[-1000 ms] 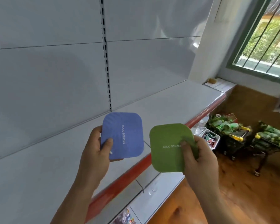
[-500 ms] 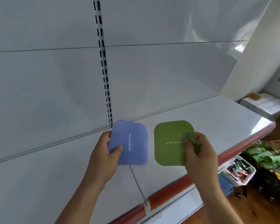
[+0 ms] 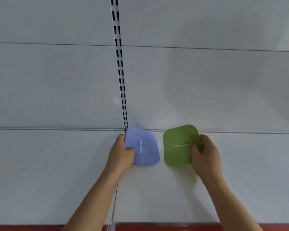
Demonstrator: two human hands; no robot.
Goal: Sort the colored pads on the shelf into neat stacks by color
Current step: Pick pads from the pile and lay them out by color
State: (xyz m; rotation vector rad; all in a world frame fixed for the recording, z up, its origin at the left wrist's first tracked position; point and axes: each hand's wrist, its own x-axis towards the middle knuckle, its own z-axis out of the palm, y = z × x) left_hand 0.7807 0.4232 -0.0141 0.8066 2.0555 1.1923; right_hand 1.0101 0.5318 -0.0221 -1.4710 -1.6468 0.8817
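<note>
The left hand [image 3: 122, 154] holds a blue pad [image 3: 143, 146] by its left edge, with the thumb on top and the other fingers curled under it. The right hand [image 3: 203, 152] holds a green pad [image 3: 178, 144] by its right edge, pinched the same way with the thumb on top. Both pads are soft squares with round corners and a small line of white words. They sit side by side with a small gap between them, blue on the left and green on the right. They are over the far part of the white shelf [image 3: 57, 172], close to where it meets the white back wall [image 3: 57, 80]. You cannot tell if the pads touch the shelf or are just above it. A strip with black slots [image 3: 119, 64] runs up the wall right behind the blue pad. A red edge [image 3: 173, 227] runs along the near side of the shelf.
</note>
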